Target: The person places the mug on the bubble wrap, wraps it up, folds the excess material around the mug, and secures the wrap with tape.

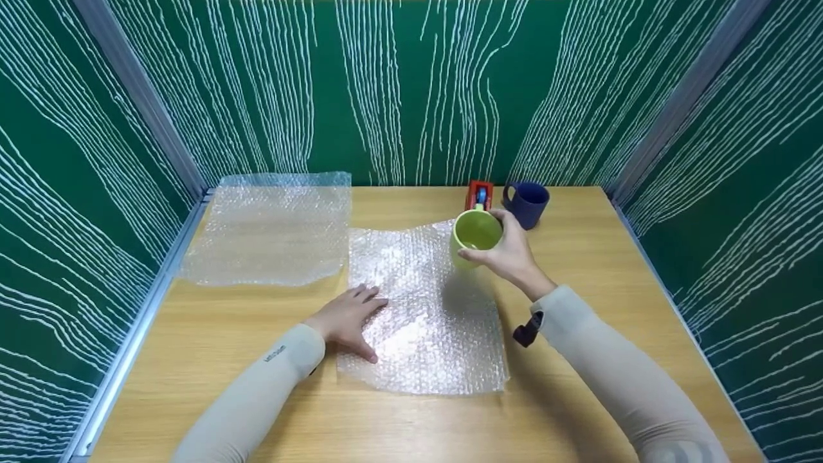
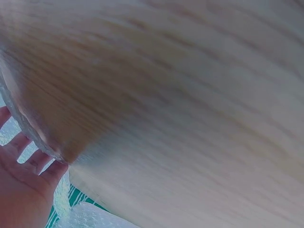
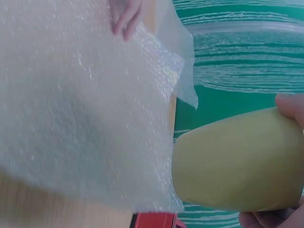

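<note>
In the head view my right hand [image 1: 511,251] grips a yellow-green mug [image 1: 477,235] by its sides near the rim, its handle pointing away from me. The mug is held above the far right part of a sheet of bubble wrap [image 1: 424,321], casting a shadow on it. The right wrist view shows the mug's smooth outer wall [image 3: 237,161] between thumb and fingers. My left hand [image 1: 350,321] rests with spread fingers on the left edge of that same sheet. In the left wrist view the fingers [image 2: 52,171] touch the sheet's edge.
A second bubble wrap sheet [image 1: 270,231] lies at the back left. Behind the mug stands a red tape dispenser [image 1: 479,193], and beside it a dark blue mug [image 1: 528,204]. Green walls with white streaks [image 1: 366,90] enclose the wooden table [image 1: 212,341] at the back and sides.
</note>
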`<state>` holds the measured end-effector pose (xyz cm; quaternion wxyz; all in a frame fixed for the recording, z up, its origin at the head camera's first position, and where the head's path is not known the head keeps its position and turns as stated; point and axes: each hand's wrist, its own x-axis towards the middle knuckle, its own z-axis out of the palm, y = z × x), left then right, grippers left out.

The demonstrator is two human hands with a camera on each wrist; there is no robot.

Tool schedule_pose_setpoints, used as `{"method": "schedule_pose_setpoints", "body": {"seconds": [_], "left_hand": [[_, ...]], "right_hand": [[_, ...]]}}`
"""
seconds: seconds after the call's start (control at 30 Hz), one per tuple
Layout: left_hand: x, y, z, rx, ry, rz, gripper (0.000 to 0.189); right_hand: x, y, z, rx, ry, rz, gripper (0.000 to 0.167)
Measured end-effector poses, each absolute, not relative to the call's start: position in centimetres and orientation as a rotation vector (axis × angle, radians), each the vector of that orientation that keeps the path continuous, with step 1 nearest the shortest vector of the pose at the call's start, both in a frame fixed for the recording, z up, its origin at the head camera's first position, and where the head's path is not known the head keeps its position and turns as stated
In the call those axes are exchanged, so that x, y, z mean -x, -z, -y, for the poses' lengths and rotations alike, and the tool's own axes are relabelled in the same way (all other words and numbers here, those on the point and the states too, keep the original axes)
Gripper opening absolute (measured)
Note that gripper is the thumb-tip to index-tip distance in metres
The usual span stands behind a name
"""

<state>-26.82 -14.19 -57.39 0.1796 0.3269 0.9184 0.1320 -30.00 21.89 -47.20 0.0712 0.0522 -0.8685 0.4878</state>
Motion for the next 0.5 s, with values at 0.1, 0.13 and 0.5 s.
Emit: {"method": "schedule_pose_setpoints", "body": {"seconds": [0.1, 0.13, 0.5], "left_hand": [[26.8, 57.6, 14.2, -0.918, -0.371, -2.596, 0.125], [26.8, 57.6, 14.2, -0.918, -0.368, -2.596, 0.125], [27.1, 58.0, 14.2, -0.933, -0.328, -2.61, 0.126]], "right_hand": [[30.0, 47.6, -21.1, -0.201, -1.472, 2.603, 0.102], [29.9, 47.7, -20.8, -0.213, -1.476, 2.601, 0.102], [29.1, 48.7, -18.4, -0.286, -1.511, 2.615, 0.104]]}}
